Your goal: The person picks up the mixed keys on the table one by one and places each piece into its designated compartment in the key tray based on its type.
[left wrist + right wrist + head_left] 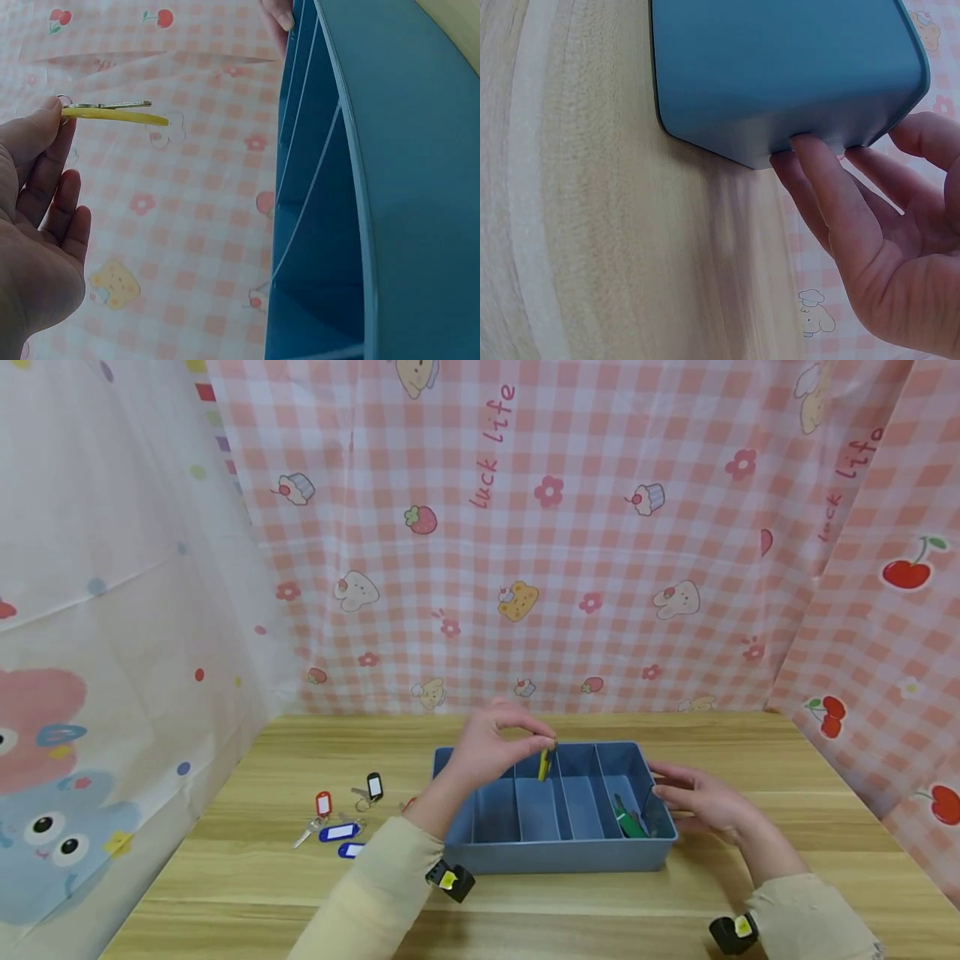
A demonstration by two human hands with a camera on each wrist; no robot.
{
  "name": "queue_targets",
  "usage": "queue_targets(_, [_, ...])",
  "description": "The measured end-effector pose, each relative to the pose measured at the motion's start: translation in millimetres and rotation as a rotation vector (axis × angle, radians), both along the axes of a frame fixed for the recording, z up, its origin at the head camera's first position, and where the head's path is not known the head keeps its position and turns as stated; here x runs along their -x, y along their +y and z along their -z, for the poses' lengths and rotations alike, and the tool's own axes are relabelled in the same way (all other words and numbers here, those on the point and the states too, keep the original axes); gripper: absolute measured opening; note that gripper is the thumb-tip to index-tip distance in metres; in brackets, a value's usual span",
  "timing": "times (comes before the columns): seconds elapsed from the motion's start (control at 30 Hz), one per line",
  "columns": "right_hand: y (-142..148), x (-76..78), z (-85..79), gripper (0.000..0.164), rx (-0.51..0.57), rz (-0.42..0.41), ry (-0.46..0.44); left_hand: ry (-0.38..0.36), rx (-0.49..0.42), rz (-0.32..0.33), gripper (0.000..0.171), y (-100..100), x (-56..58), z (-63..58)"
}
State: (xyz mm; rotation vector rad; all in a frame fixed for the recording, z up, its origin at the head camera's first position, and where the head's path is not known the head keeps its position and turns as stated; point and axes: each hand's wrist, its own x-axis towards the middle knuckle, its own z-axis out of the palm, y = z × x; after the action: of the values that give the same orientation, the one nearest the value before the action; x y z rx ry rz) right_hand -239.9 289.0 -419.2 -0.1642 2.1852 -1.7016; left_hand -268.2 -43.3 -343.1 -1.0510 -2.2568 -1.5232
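My left hand [498, 743] pinches the ring of a yellow key tag [543, 766] between thumb and fingertips, above a middle compartment of a blue-grey divided box [555, 857]. In the left wrist view a metal key [124, 105] sticks out alongside the yellow tag, clear of the box. My right hand [708, 806] is at the box's right end. Its fairly straight fingers [829, 180] touch the outer end wall in the right wrist view, with the thumb near the rim. A green key tag [628, 822] lies in the rightmost compartment, its key partly hidden.
Left of the box, on the wooden table [225, 877], lie keys with a red tag [323, 803], a black tag [375, 786] and blue tags [339, 832]. Another red tag [408, 804] is mostly hidden by my left arm. Patterned cloth [570, 543] hangs behind the table.
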Motion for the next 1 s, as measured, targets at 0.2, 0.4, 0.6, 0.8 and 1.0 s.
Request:
queue_targets(0.2, [0.1, -0.1, 1.3, 0.066, 0.001, -0.001, 0.001, -0.020, 0.003, 0.019, 0.006, 11.6, -0.7, 1.1])
queue_targets(0.4, [0.0, 0.2, 1.7, 0.066, -0.002, -0.001, 0.004, -0.022, 0.003, 0.035, 0.006, 21.5, -0.6, 1.0])
queue_targets(0.6, [-0.2, 0.0, 0.7, 0.066, -0.004, 0.000, 0.001, -0.029, 0.058, 0.049, 0.008, 29.5, 0.0, -1.2])
queue_targets(0.8, [-0.3, -0.6, -0.2, 0.066, -0.021, 0.003, 0.000, -0.043, 0.164, 0.059, 0.009, 35.5, 2.0, -3.0])
queue_targets(1.0, [0.1, -0.5, -0.2, 0.066, -0.023, 0.002, -0.001, -0.048, 0.280, 0.070, 0.009, 42.0, 5.8, -5.8])
